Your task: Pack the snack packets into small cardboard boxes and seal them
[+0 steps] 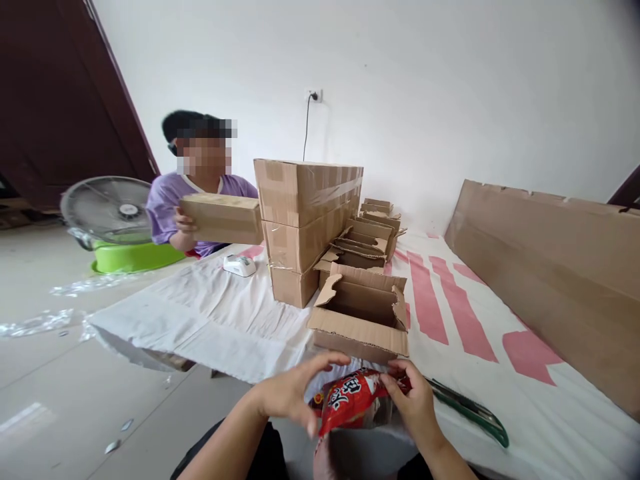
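A red snack packet (356, 400) with white lettering and a clear part lies at the near table edge, just below an open cardboard box (360, 337). My right hand (413, 403) pinches the packet's right end between thumb and fingers. On its left side my left hand (295, 390) is spread, thumb and fingers apart, close to the packet but not closed on it. The open box has its flaps raised, and its inside looks dark. A green-handled cutter (473, 412) rests to the right of my right hand.
Stacked closed cartons (285, 230) stand mid-table, with several open boxes (367, 237) behind the nearest one. Across the table a person in purple (165, 200) holds a closed carton (225, 220). A white tape dispenser-like object (240, 265) sits nearby. A large cardboard sheet (540, 267) borders the right.
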Demonstrator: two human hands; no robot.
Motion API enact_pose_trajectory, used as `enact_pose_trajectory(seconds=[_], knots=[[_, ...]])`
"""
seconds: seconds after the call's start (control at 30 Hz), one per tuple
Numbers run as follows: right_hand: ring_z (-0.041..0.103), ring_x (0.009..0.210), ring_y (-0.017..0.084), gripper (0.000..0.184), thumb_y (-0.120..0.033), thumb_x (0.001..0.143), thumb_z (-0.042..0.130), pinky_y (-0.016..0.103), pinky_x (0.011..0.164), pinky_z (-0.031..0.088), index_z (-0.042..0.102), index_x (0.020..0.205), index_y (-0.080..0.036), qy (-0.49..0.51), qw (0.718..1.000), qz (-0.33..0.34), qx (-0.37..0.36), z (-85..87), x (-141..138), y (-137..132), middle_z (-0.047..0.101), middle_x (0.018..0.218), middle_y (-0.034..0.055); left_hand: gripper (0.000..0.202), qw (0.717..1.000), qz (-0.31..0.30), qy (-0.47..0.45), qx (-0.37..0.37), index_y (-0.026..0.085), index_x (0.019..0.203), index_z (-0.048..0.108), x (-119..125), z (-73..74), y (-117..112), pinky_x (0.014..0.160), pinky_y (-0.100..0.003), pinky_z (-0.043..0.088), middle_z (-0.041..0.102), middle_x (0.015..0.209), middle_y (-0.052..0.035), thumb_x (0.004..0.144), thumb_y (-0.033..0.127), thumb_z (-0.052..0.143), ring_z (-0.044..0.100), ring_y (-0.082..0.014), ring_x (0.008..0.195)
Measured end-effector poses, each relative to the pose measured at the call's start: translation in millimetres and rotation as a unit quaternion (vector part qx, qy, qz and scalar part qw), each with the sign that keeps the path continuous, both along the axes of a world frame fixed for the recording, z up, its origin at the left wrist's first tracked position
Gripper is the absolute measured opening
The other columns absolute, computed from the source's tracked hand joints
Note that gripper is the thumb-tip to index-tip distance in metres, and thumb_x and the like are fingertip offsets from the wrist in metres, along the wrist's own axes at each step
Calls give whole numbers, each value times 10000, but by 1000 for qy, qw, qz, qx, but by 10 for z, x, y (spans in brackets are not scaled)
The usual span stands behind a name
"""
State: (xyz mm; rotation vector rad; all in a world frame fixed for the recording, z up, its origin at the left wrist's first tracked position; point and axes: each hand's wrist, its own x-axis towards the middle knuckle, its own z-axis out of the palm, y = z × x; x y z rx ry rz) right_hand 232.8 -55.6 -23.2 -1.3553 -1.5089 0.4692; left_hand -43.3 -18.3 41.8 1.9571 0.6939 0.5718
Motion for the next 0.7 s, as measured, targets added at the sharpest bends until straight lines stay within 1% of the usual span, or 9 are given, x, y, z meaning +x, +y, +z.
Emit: enact_pose_trajectory(seconds=[0.03,0.1,0.17,0.23,0.3,0.37,0.47,0.57,0.7], knots=[[689,760,217,381,-534,807,637,308,683,560,647,955,-183,24,1000,-1,-12,-22,-1,20,712,831,74,1125,998,-44,41,9,241,1425,422,33,-2,-39,1079,-468,384,483,1431,-134,467,673,825,489,-360,1268],[692,773,231,435,-580,796,622,324,702,565,637,968,-181,66,997,6,-27,-48,3,45,712,828,82,1144,992,-40,107,52,256,1460,378,115,-38,-80,1111,-523,332,451,1452,-150,476,580,866,440,-402,1308],[697,834,246,462,-601,811,592,346,754,568,621,1011,-186,103,993,42,-40,-59,12,48,717,891,101,946,987,9,130,93,257,1412,457,182,-83,-68,1093,-524,353,517,1382,-151,580,507,831,477,-401,1270],[679,987,264,503,-613,841,546,380,869,548,578,1127,-200,132,986,96,-41,-69,23,38,701,1059,128,740,987,57,109,99,272,1361,508,206,-113,-9,1065,-471,396,566,1335,-122,678,378,770,525,-359,1227],[595,1176,281,607,-645,848,516,419,1002,481,485,1271,-211,148,978,141,-29,-94,28,32,623,1257,149,586,988,119,73,70,263,1281,560,193,-131,81,1009,-414,446,625,1262,-87,715,270,711,580,-314,1155],[511,1279,294,719,-660,829,537,449,1073,417,383,1366,-208,139,977,158,-21,-145,23,44,538,1369,160,428,981,184,44,31,224,1152,610,175,-152,175,942,-377,479,684,1141,-63,730,252,678,621,-285,1056],[542,1237,304,700,-585,821,604,475,1044,440,379,1358,-197,87,990,103,-39,-249,5,88,557,1339,166,297,978,206,30,1,191,1014,624,197,-197,273,876,-335,495,709,1039,-45,752,324,665,635,-256,957],[600,1147,297,572,-521,839,607,483,991,478,455,1286,-198,35,997,51,-35,-341,1,126,619,1244,152,330,977,208,48,10,171,979,627,261,-235,297,840,-331,497,709,1011,-60,749,402,680,638,-262,919],[600,1127,335,629,-515,739,720,521,961,489,522,1241,-191,-43,998,34,23,-418,5,146,637,1203,158,392,974,219,64,4,170,950,652,305,-258,283,832,-332,501,718,995,-68,671,419,769,647,-281,914]])
